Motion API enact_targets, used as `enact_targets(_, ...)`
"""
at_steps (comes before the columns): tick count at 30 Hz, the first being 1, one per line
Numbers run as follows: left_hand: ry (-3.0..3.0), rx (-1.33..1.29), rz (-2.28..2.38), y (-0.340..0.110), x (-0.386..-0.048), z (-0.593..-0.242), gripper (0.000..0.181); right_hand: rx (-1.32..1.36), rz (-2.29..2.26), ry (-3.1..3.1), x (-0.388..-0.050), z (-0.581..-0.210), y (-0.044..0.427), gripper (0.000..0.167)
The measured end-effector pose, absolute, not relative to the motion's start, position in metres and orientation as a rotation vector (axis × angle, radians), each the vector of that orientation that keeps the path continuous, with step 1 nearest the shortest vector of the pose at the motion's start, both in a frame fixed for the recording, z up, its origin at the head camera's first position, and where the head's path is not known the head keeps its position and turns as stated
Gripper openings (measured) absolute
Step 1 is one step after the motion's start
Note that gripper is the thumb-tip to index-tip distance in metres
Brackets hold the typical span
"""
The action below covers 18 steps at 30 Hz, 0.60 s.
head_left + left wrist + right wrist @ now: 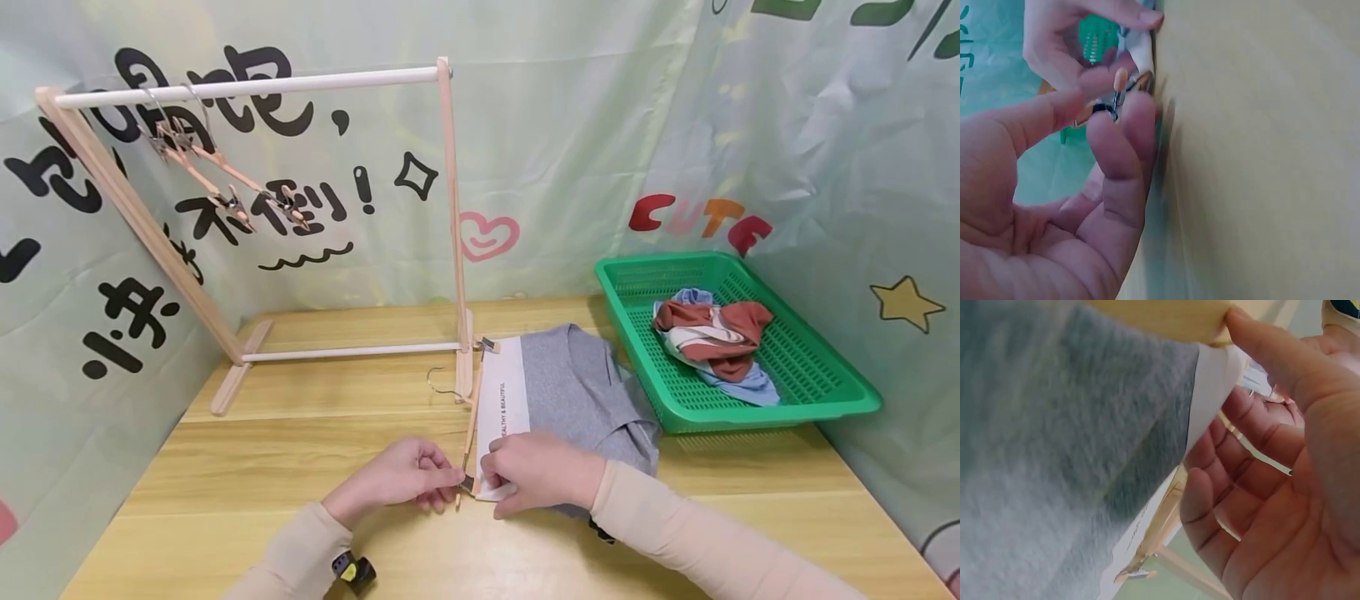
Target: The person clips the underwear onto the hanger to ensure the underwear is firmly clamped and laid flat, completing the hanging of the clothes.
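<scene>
Grey underpants (573,383) lie flat on the table, their white printed waistband (504,375) facing left. Along that waistband lies a wooden clip hanger (472,425), its hook pointing left. The hanger's far clip (489,344) sits at the far end of the waistband. My left hand (408,479) pinches the near clip between thumb and fingers; the fingertips partly hide the clip in the left wrist view. My right hand (543,471) holds the near corner of the waistband, thumb on the table side and curled fingers (1244,425) at the edge.
A wooden rack (453,208) stands at the back left, with two clip hangers (217,171) on its white top bar (300,83). At the right, a green basket (817,400) holds crumpled red-brown and blue clothes (716,333). Printed cloth surrounds the table (300,450).
</scene>
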<state>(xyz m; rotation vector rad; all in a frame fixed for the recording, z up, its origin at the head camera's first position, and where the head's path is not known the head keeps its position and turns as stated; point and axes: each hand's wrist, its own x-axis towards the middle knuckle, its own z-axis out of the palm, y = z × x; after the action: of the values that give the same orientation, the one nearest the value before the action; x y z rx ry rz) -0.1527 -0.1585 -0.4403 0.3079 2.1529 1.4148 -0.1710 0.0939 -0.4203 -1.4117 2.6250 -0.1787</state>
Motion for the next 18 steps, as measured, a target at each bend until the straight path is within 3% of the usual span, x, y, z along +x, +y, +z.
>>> enact_targets(6,2.243,0.302,1.325,-0.1621,-0.1526,-0.4397,0.033,-1.489,-0.192,2.631,-0.1692,-0.4215,0.0925,0.019)
enact_targets(18,2.247,0.180,1.425,-0.1648,-0.1529,-0.4463,0.029,-1.443,-0.226,2.629,-0.1661,-0.4224,0.0895,0.029)
